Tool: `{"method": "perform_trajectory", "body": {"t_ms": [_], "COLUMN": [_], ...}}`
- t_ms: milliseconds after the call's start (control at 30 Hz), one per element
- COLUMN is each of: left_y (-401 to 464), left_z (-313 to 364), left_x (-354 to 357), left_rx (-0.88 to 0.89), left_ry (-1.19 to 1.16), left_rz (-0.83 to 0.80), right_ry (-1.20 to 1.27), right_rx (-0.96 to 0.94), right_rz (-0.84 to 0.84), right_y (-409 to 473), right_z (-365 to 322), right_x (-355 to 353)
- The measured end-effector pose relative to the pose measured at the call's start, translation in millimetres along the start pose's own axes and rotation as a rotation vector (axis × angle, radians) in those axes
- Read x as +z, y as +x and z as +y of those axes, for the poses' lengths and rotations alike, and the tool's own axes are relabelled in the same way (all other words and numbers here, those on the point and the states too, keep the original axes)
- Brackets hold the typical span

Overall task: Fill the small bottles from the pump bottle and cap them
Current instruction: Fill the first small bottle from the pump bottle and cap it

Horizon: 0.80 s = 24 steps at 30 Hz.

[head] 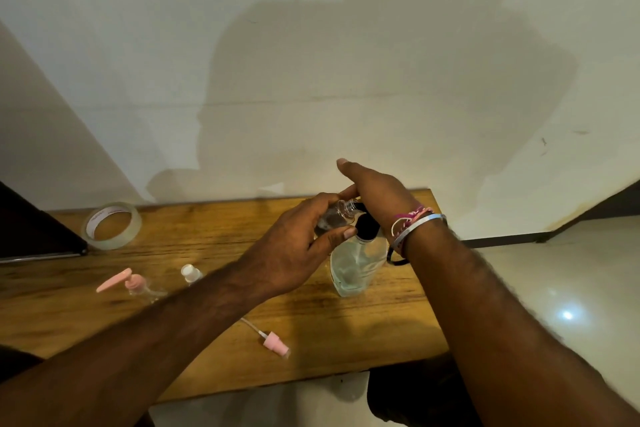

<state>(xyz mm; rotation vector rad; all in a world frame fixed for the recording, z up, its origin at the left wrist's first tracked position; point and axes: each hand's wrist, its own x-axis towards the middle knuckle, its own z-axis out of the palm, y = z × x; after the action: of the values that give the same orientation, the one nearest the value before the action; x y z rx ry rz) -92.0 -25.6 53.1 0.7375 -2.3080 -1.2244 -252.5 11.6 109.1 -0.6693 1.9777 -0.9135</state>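
My left hand (298, 246) grips a small clear bottle (341, 213), tilted with its open neck at the black pump head (365, 227) of the large clear pump bottle (356, 267). My right hand (374, 191) rests flat on top of that pump head, fingers straight. A small bottle with a pink pump top (138, 284) lies on the wooden table (225, 243) at the left. Beside it stands a small bottle with a white cap (190, 272), partly hidden by my left forearm. A loose pink spray cap with its tube (273, 343) lies near the table's front edge.
A roll of clear tape (110, 225) lies at the table's back left. A dark object (38, 236) sits at the far left edge. The table ends just right of the pump bottle, with pale floor (554, 288) beyond it. A wall stands close behind.
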Motion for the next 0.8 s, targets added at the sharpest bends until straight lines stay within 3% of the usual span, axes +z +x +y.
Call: {"method": "perform_trajectory", "body": {"t_ms": [267,567,800], "left_y": [2.5,0.8,-0.6], "left_z": [-3.5,-4.6,-3.0], "left_x": [1.7,4.0,1.2], "left_rx": [0.004,-0.004,-0.009], "left_ry": [0.015,0.024,-0.020], "left_rz": [-0.006,-0.022,-0.004], "right_ry": [-0.175,-0.335,-0.195], "right_rx": [-0.103,-0.078,-0.112], "right_rz": [-0.005,0.014,-0.028], "right_y": [3.5,11.6,4.6], "right_z": [1.2,7.9,-0.4], "right_x": [0.8,2.9,0.8]}}
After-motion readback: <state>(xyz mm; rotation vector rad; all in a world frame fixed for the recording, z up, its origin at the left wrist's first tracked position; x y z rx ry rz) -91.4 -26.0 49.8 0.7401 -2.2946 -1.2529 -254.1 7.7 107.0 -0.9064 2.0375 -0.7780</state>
